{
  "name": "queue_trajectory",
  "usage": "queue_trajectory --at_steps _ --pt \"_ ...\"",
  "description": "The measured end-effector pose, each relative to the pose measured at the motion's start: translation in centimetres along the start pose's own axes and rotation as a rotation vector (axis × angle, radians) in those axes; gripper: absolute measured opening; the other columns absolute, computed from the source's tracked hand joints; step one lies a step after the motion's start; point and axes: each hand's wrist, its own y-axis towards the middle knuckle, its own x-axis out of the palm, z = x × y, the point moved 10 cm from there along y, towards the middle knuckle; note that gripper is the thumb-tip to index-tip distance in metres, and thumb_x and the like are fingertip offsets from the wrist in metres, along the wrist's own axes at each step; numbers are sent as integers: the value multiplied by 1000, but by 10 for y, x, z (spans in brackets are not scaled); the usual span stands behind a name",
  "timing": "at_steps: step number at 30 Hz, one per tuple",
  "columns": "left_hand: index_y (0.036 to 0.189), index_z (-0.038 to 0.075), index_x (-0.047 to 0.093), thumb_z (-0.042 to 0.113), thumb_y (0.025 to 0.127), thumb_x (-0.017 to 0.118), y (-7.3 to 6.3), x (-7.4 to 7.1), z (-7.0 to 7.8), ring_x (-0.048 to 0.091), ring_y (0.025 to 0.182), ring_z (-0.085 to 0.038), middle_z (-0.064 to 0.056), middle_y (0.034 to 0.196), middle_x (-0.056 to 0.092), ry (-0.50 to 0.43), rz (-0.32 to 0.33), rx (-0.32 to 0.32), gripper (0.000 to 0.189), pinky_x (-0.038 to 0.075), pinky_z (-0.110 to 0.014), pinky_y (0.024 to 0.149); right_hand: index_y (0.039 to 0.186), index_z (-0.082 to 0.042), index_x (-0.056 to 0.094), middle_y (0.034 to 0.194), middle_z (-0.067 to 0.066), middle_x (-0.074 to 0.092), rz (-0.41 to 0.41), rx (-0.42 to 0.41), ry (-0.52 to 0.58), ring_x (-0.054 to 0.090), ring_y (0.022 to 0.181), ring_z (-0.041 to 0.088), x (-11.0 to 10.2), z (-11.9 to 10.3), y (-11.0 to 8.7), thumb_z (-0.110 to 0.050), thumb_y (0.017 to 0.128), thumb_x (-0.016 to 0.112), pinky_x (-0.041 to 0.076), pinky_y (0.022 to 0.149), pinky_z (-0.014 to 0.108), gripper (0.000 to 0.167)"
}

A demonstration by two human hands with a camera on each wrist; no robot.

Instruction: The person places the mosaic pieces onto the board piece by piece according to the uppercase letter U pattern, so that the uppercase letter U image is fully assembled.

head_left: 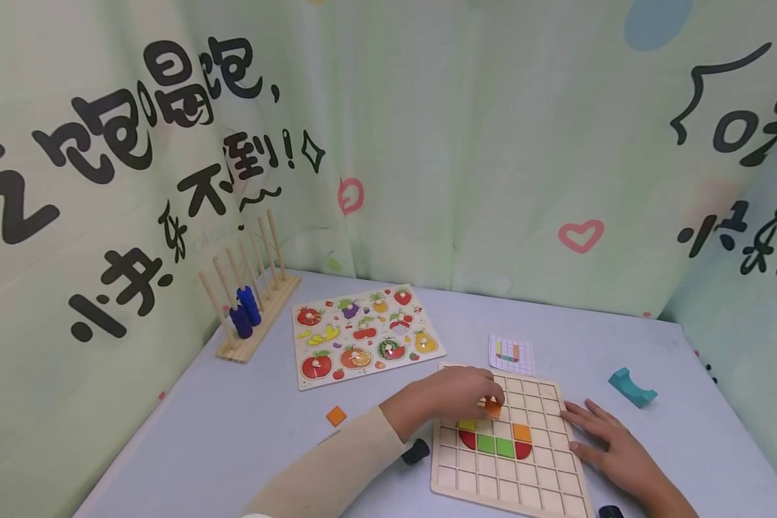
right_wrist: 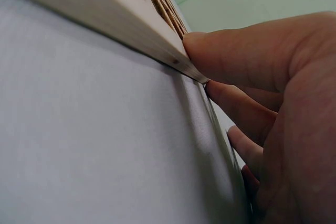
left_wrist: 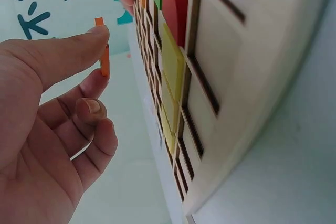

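Note:
My left hand (head_left: 456, 392) pinches an orange square tile (left_wrist: 105, 62) between thumb and index finger, above the wooden grid board (head_left: 544, 471). Its other fingers curl loosely in the left wrist view. On the board lie green tiles (head_left: 495, 446), a red rounded-corner tile (head_left: 523, 450) at each end of them, and an orange tile (head_left: 521, 433) on the right. Yellow tiles (left_wrist: 172, 72) line up on the left side, partly hidden by my hand in the head view. My right hand (head_left: 615, 450) rests at the board's right edge, thumb and fingertips touching it, fingers fairly straight.
A printed pattern card (head_left: 513, 355) lies behind the board. A teal curved block (head_left: 632, 388) sits to the right, a loose orange tile (head_left: 336, 416) to the left. Farther back are a fruit puzzle (head_left: 369, 335) and a wooden peg rack (head_left: 259, 324) with blue pieces.

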Motion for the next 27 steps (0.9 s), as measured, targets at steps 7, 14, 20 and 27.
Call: queue_trajectory --at_steps 7,14,20,27 --pt "115 34 68 34 90 71 13 2 14 47 83 5 20 94 53 35 15 4 25 39 -13 72 137 -7 56 148 19 40 2 8 3 16 139 49 0 1 -1 -37 86 71 17 96 75 61" --pt "117 35 68 35 90 71 24 5 22 46 81 4 19 93 53 64 3 -27 28 39 -14 70 137 -7 55 148 19 40 -5 14 -11 16 139 49 0 0 0 -40 87 70 18 95 76 62" --pt "114 35 68 34 91 69 31 6 27 46 79 3 20 92 54 56 -5 -61 23 39 -14 68 138 -7 54 149 20 39 -9 15 -9 15 139 49 1 0 0 -41 88 68 18 95 76 63" --pt "114 36 68 34 91 69 41 10 24 47 77 1 20 92 53 28 -2 -119 23 40 -18 68 138 -7 54 149 20 39 -11 14 -20 14 139 49 0 -1 1 -41 88 68 18 95 76 63"
